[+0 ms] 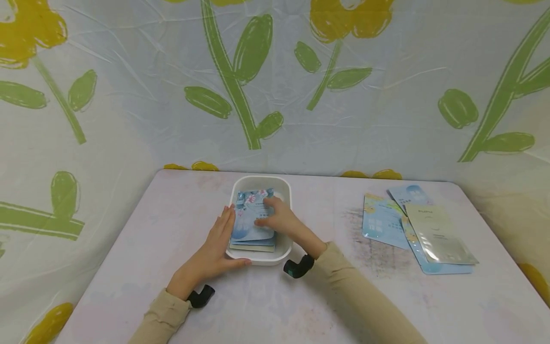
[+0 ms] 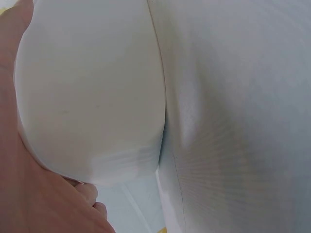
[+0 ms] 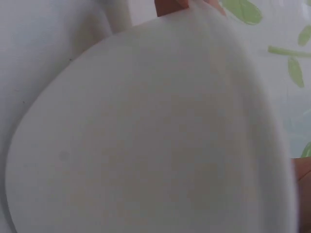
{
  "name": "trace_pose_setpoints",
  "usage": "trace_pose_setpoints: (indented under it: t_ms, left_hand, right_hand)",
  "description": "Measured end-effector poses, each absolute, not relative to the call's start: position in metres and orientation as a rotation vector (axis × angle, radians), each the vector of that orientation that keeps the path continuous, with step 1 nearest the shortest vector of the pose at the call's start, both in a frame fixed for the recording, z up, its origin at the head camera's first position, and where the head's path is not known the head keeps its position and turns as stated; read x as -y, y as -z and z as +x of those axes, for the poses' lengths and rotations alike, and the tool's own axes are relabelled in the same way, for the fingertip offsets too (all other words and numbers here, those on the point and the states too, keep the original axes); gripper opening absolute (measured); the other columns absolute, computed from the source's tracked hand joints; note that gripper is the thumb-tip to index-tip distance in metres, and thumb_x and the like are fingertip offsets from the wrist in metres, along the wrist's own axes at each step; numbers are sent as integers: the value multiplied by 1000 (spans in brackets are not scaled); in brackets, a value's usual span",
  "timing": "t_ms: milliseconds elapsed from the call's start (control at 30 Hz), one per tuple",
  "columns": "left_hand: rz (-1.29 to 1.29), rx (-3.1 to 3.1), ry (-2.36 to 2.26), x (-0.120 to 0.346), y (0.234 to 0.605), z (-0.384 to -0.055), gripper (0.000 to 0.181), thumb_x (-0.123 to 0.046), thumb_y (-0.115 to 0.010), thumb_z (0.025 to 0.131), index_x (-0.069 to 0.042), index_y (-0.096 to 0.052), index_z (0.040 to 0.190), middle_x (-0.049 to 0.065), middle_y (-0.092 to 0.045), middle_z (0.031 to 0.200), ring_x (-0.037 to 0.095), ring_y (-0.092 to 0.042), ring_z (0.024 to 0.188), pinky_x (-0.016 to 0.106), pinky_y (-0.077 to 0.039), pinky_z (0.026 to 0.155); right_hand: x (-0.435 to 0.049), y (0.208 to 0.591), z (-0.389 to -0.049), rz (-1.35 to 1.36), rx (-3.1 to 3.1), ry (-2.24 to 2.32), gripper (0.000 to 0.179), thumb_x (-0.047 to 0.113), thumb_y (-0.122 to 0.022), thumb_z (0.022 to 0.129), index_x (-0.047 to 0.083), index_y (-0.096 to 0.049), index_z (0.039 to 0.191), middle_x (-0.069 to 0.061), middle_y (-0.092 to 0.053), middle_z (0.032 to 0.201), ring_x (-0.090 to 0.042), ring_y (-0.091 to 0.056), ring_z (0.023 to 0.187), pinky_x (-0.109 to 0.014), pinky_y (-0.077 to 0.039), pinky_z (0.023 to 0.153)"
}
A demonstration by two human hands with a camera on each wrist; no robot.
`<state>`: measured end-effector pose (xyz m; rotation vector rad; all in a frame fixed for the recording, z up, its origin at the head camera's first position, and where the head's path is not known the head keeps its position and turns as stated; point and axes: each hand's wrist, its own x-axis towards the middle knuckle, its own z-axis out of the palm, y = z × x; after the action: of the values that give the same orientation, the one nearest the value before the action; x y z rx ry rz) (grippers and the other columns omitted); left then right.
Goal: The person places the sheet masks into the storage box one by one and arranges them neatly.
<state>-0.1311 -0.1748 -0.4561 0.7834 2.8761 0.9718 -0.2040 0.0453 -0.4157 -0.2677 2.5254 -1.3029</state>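
Observation:
A white rounded plastic tub (image 1: 260, 262) stands near the middle of the table. Inside it lies a stack of flat sachets, like sheet-mask packets; the top sachet (image 1: 249, 229) is blue with pink flowers. Along the tub's left wall my left hand (image 1: 215, 248) rests with straight fingers, its thumb stretched across the front; the left wrist view shows this hand against the tub wall (image 2: 92, 87). My right hand (image 1: 283, 220) reaches over the right rim, thumb and forefinger spread apart on the top sachet. Mostly the tub's outer wall (image 3: 146, 121) fills the right wrist view.
To the right on the table lies a loose, overlapping group of sachets: a silver one (image 1: 440, 236) on top, a blue one (image 1: 380, 222) to its left and others beneath. A white cloth (image 1: 386, 129) with yellow flowers and green leaves hangs behind the table.

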Motion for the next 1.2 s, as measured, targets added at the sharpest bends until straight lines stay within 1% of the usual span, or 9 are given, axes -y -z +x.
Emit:
trace_pose_setpoints:
  t_ms: [133,300,467,533,700,767,1000,1100,1200]
  left_hand:
    - [783,-2876,-968,175,457,-132,126,-64,-73,79,-6,6,159,7,11,166,25,11,151,56,-7,120]
    - [798,-2882,-976,174,458,-132,126,-62,-74,79,-6,6,158,8,10,166,26,11,151,55,-6,120]
    - [828,-2894,-978,174,459,-133,127,-59,-76,78,-5,5,158,8,8,166,25,10,151,54,-6,121]
    - [837,-2895,-984,174,459,-132,127,-59,-77,78,-4,4,158,8,7,167,26,9,151,54,-6,121]
    - [830,-2890,-994,174,458,-131,126,-60,-76,79,-3,4,158,8,7,167,27,9,151,55,-6,120]
    - [828,-2892,-991,174,457,-131,126,-62,-75,79,-4,3,158,8,7,167,26,9,152,56,-7,120]
    - [855,-2913,-985,174,459,-132,126,-64,-73,79,-2,2,158,10,5,166,27,8,152,52,-5,121]
    - [878,-2919,-987,175,460,-132,125,-64,-73,79,-1,1,158,13,3,166,29,7,152,49,-3,122]
    - [895,-2918,-993,175,461,-133,124,-62,-73,80,0,1,158,14,3,166,29,7,152,47,-1,122]
  right_hand:
    - [-41,419,-199,-338,-2598,1196,82,22,-81,83,-5,-39,148,-29,-21,158,-45,-27,143,-56,-29,114]
    - [-36,422,-193,-414,-2677,1094,88,23,-82,80,-10,-37,147,-39,-8,156,-53,-26,140,-59,-30,112]
    - [-34,426,-189,-460,-2719,1045,90,22,-81,80,-12,-33,148,-42,1,155,-55,-18,142,-58,-31,112]
    - [-33,426,-188,-468,-2718,1035,90,23,-81,81,-10,-33,149,-40,0,156,-54,-15,143,-59,-29,113]
    - [-31,427,-185,-551,-2747,853,83,31,-78,85,-5,-39,149,-36,-14,157,-59,-12,142,-67,-25,111]
    - [-30,427,-185,-585,-2769,775,80,35,-75,87,-3,-40,148,-36,-18,156,-61,-12,140,-69,-25,109]
    - [-27,430,-183,-654,-2846,643,79,42,-73,88,2,-42,149,-35,-21,155,-61,-10,141,-69,-25,110]
    - [-25,429,-182,-704,-2864,566,81,45,-72,88,5,-41,151,-33,-20,156,-58,-8,142,-70,-23,110]
    - [-23,429,-182,-754,-2870,479,82,49,-70,88,10,-39,153,-32,-19,158,-55,-11,144,-70,-20,111]
